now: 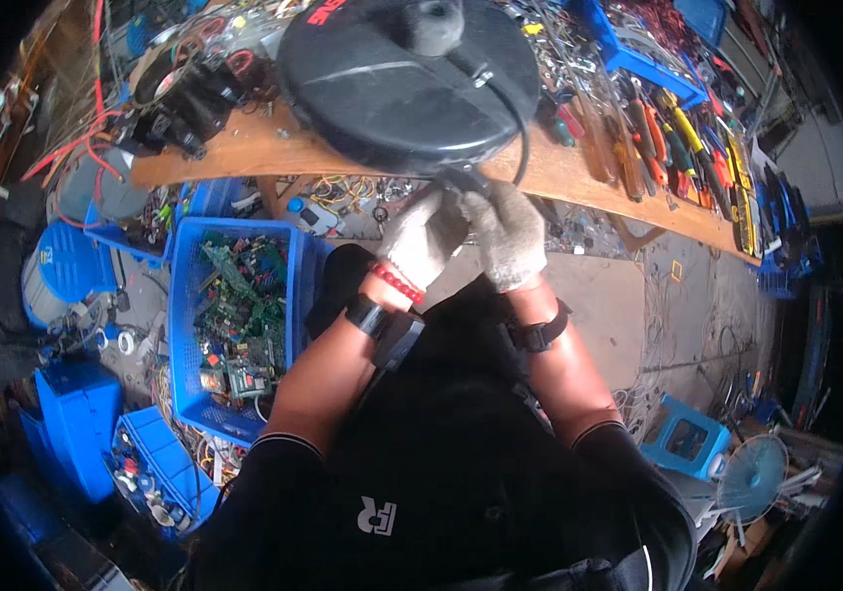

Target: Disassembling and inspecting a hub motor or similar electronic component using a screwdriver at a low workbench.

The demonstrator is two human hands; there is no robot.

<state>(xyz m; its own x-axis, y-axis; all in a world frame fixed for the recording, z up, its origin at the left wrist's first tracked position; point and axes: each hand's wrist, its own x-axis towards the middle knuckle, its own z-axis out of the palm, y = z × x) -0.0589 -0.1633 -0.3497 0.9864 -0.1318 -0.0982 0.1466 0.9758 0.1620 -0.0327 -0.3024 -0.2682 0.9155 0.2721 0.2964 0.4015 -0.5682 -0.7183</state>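
Observation:
A large round black device point(402, 98) with a domed top lies on the wooden bench. From a fitting on top of it, a black cable point(523, 128) curves down to my hands at the bench's front edge. My right hand point(510, 236), in a whitish knit glove, is closed on the cable's lower end, where a dark piece point(461, 179) shows between the fingertips. My left hand point(419, 239), gloved likewise, is close beside it with its fingers curled in. What the left fingers hold is hidden.
Pliers and screwdrivers point(663, 148) line the right of the wooden bench point(559, 182). A blue crate point(185, 335) of green circuit boards stands at lower left. Black parts point(190, 108) and red wires crowd the bench's left end. A small fan point(754, 478) is at lower right.

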